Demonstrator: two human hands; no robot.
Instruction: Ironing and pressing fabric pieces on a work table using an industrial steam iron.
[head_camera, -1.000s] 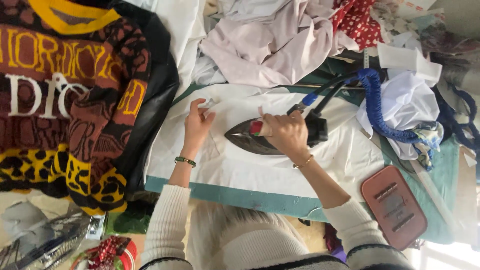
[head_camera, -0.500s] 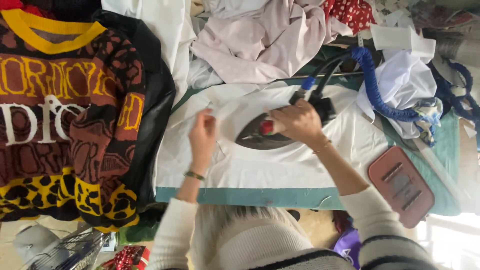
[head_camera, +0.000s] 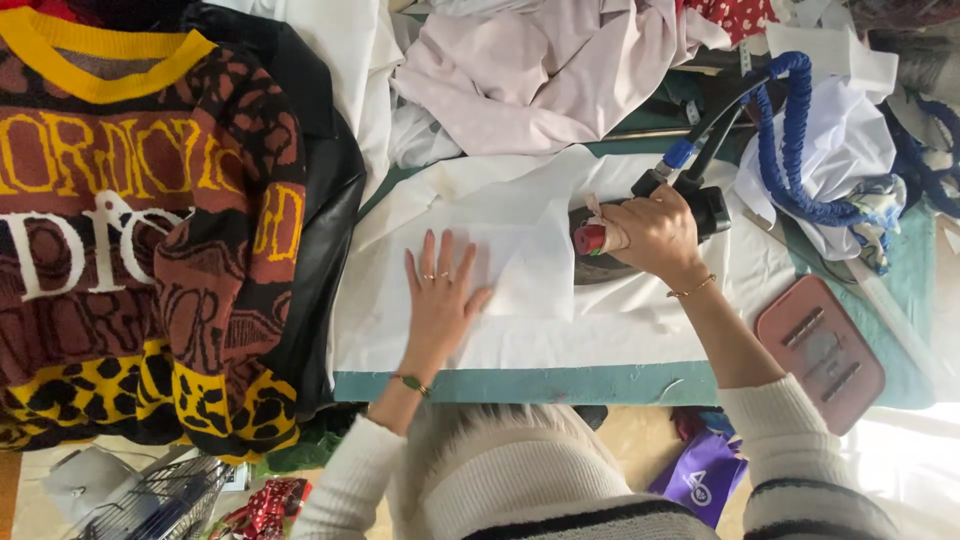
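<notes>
Iron (head_camera: 650, 225) sits on the white cloth (head_camera: 520, 260) spread over the green-edged ironing board (head_camera: 560, 385), its handle wrapped tight by the right hand (head_camera: 655, 235); the left hand (head_camera: 440, 300) lies flat (fingers spread, gripping nothing) on the cloth just beside it; a blue hose (head_camera: 790, 140) curls behind, a patterned sweater (head_camera: 130, 230) hangs to the left, and a pink pad (head_camera: 820, 350) rests at right.

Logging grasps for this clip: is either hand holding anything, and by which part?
The right hand grips the iron by its top handle. The left hand holds nothing; it lies flat, palm down, on the white cloth.
</notes>
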